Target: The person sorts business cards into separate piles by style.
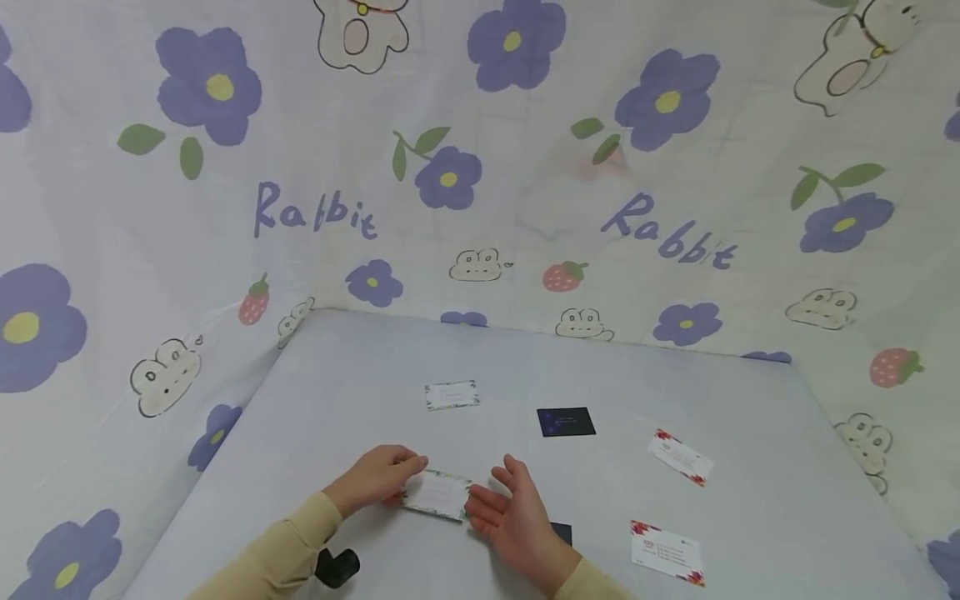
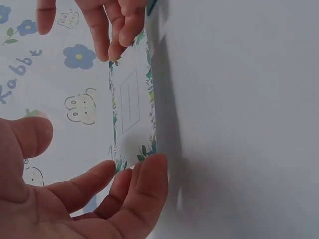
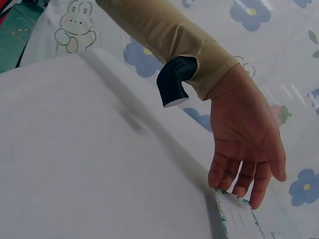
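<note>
A white card with a green leafy border [image 1: 437,493] is between my two hands above the pale table. My left hand [image 1: 381,477] has its fingertips against the card's left end; in the left wrist view the thumb [image 2: 37,134] stands apart from it. My right hand [image 1: 517,525] faces the other end, palm turned inward and fingers extended. Its fingertips [image 2: 115,52] meet the card's far end in the left wrist view. The right wrist view shows the left hand [image 3: 246,134] from its palm side, the fingers at the card's edge. Whether several cards are stacked cannot be told.
Another leafy white card [image 1: 452,395] lies farther back, beside a dark blue card [image 1: 566,422]. Two white cards with red flowers [image 1: 681,457] lie to the right. A dark card [image 1: 562,533] is partly hidden behind the right hand. Patterned cloth [image 1: 480,167] surrounds the table.
</note>
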A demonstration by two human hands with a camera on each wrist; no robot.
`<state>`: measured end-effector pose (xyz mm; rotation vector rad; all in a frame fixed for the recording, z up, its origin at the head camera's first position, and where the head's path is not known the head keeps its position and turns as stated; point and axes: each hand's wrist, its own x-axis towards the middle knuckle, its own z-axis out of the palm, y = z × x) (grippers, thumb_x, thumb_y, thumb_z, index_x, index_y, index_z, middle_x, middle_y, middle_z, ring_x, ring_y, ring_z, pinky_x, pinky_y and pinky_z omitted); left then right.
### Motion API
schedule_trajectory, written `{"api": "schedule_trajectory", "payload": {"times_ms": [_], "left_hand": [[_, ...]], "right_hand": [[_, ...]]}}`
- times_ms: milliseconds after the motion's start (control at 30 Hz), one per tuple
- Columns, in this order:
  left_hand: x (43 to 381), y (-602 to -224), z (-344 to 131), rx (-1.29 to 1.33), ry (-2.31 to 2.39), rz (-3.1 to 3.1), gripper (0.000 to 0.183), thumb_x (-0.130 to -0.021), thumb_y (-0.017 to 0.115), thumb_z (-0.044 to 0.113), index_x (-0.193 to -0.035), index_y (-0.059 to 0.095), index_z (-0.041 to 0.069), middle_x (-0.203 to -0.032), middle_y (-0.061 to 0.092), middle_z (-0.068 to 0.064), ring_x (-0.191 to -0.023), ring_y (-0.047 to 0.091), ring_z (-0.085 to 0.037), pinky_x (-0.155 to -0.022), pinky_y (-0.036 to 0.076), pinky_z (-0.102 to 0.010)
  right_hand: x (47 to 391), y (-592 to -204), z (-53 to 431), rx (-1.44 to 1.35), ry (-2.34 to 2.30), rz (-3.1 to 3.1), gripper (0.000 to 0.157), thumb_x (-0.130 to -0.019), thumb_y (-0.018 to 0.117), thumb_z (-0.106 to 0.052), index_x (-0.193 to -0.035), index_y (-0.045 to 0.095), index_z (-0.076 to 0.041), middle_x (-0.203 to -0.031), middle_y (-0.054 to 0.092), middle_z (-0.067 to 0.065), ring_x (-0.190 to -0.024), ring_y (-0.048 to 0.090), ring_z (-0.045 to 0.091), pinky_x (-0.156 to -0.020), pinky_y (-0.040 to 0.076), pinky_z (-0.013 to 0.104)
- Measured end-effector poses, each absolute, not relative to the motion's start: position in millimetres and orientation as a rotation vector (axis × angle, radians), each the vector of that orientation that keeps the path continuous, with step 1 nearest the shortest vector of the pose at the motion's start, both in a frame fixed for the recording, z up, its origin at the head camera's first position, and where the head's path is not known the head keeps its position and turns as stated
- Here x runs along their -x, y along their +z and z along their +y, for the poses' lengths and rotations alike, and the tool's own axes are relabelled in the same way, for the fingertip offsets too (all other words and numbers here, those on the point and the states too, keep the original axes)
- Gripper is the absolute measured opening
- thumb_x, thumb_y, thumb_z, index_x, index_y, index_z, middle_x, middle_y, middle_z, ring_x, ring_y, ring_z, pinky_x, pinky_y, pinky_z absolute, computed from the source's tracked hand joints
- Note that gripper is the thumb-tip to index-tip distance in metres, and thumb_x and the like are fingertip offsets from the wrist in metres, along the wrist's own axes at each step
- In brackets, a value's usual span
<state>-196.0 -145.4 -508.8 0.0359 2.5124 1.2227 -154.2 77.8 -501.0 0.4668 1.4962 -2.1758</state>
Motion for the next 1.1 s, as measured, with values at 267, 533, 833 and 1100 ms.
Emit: {"api": "schedule_trajectory", "payload": {"times_ms": [267, 533, 833, 1100], "left_hand": [[212.9, -504.9, -119.5, -0.039, 1.441, 2.347, 0.051, -0.103, 0.056, 0.039, -0.136, 0.061, 0.001, -0.103, 0.062, -0.008, -0.076, 0.059, -0.016, -0.067, 0.057, -0.028], [234.1, -505.0, -95.8, -0.051, 1.519, 2.333, 0.057, -0.103, 0.057, 0.042, -0.143, 0.054, 0.002, -0.118, 0.066, -0.014, -0.082, 0.065, -0.017, -0.07, 0.06, -0.029], [242.8, -496.8, -80.1, -0.066, 1.424, 2.382, 0.062, -0.103, 0.056, 0.044, -0.145, 0.051, -0.001, -0.138, 0.06, -0.019, -0.087, 0.066, -0.017, -0.076, 0.061, -0.032], [239.8, -496.3, -78.2, -0.103, 1.323, 2.439, 0.062, -0.103, 0.055, 0.044, -0.143, 0.053, -0.003, -0.132, 0.063, -0.017, -0.082, 0.066, -0.014, -0.08, 0.059, -0.032]], "right_hand": [[168.5, -489.2, 102.5, -0.422, -2.149, 1.673, 0.084, -0.105, 0.026, -0.059, -0.16, 0.012, 0.003, -0.155, 0.035, 0.036, -0.144, 0.038, 0.051, -0.118, 0.035, 0.059], [191.9, -487.5, 125.1, -0.437, -2.114, 1.774, 0.083, -0.105, 0.029, -0.059, -0.161, 0.015, 0.0, -0.153, 0.039, 0.035, -0.139, 0.045, 0.048, -0.108, 0.046, 0.05], [212.8, -485.6, 137.3, -0.498, -2.057, 1.833, 0.078, -0.105, 0.032, -0.056, -0.16, 0.02, -0.001, -0.144, 0.048, 0.029, -0.108, 0.057, 0.027, -0.078, 0.05, 0.028], [218.7, -485.8, 138.0, -0.521, -2.019, 1.842, 0.077, -0.105, 0.034, -0.055, -0.159, 0.023, -0.001, -0.14, 0.049, 0.027, -0.106, 0.058, 0.027, -0.075, 0.05, 0.027]]}}
